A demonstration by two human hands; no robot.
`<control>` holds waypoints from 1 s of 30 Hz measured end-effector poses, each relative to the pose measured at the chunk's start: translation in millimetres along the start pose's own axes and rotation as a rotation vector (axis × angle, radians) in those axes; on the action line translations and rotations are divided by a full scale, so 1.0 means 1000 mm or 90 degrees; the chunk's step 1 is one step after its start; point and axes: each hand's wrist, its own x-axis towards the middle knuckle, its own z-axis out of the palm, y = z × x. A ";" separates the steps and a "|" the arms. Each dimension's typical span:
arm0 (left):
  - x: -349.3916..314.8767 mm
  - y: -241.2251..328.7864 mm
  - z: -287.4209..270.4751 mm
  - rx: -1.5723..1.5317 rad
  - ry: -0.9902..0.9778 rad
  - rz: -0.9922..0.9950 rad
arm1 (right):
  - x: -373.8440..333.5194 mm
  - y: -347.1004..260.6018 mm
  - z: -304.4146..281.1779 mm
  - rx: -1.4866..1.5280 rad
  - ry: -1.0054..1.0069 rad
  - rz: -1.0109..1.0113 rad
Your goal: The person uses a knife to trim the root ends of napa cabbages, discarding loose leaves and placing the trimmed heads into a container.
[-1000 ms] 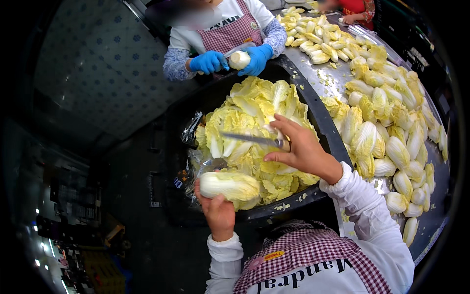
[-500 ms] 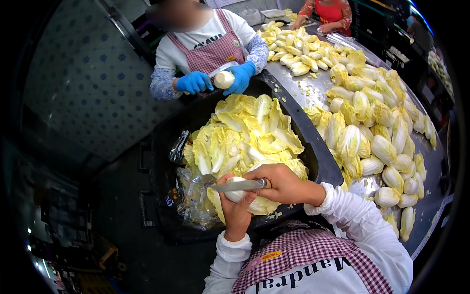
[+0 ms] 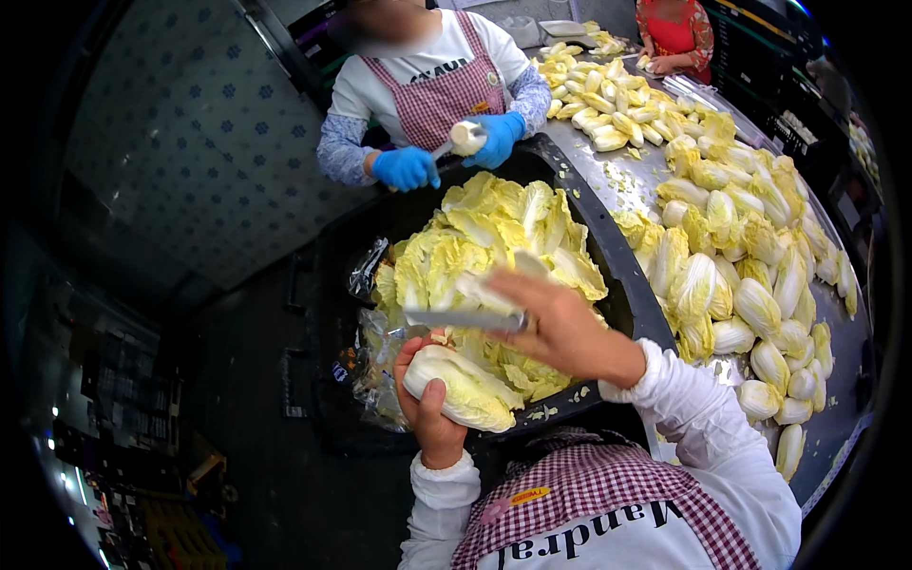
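Note:
My left hand (image 3: 434, 407) is closed round a pale napa cabbage (image 3: 463, 388), thumb on its near side. The cabbage lies on its side over the near edge of a black bin, its white base toward the left. In my right hand (image 3: 560, 328), smeared by motion, is a knife (image 3: 465, 320) whose blade points left above the cabbage. A pale, blurred piece of cabbage (image 3: 528, 265) shows just beyond the right hand. Below the knife, yellow-green cabbage leaves (image 3: 446, 249) heap up in the bin (image 3: 619, 269).
Across the bin, a co-worker in blue gloves (image 3: 406, 169) holds a knife and a cabbage (image 3: 466, 139). On the right, a metal table (image 3: 608, 176) carries many cabbages (image 3: 757, 311). Another person in red (image 3: 673, 38) works at its far end. Clear plastic (image 3: 380, 366) lies in the bin's left side.
The cabbage has turned from base-up to lying on its side in my left hand. My right hand has moved slightly right and away from the cabbage with the knife.

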 end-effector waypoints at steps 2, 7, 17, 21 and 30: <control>0.001 -0.003 0.009 0.009 -0.018 0.020 | -0.009 -0.007 0.010 0.177 -0.127 0.003; 0.005 -0.011 0.021 0.015 -0.070 0.052 | -0.021 0.002 0.020 0.363 -0.265 0.155; -0.004 -0.030 -0.005 0.301 -0.125 0.072 | -0.028 0.024 0.026 0.219 -0.011 -0.112; 0.006 -0.016 -0.007 0.536 -0.197 0.216 | -0.027 0.028 0.018 0.185 -0.074 -0.149; 0.004 -0.010 0.004 0.595 -0.150 0.216 | -0.027 0.018 0.028 0.024 0.080 -0.229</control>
